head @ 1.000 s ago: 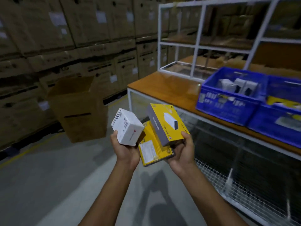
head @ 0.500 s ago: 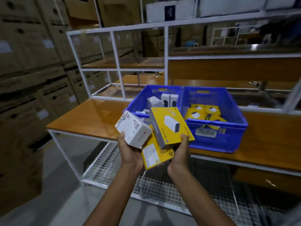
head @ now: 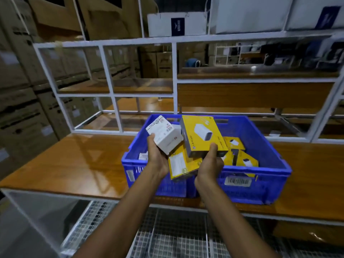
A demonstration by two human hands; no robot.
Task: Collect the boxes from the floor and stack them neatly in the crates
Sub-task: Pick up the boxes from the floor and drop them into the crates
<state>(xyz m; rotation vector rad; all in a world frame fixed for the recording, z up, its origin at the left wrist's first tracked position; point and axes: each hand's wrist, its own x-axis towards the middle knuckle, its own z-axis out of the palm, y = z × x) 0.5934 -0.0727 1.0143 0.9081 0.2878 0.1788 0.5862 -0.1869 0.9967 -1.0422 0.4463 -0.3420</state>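
My left hand [head: 157,158] grips a white box [head: 164,135] with barcode labels. My right hand [head: 210,164] holds a yellow-and-grey box [head: 202,135] with its thumb on the front face. A second yellow box [head: 181,162] sits wedged between both hands, lower down. All three are held above the front of two blue crates [head: 264,175] that stand side by side on the wooden bench [head: 78,161]. The right crate holds several yellow boxes [head: 243,159]. The left crate shows a white box [head: 143,156] past my wrist; the rest is hidden.
A white metal shelf frame [head: 175,79] rises behind the crates. A wire mesh shelf [head: 167,237] lies under the bench. Stacked cardboard cartons [head: 22,101] line the left wall. White cartons [head: 176,23] sit on the top shelf.
I turned from the floor area toward the bench and came closer. Both hands, still holding the three boxes, have moved forward over the blue crates.
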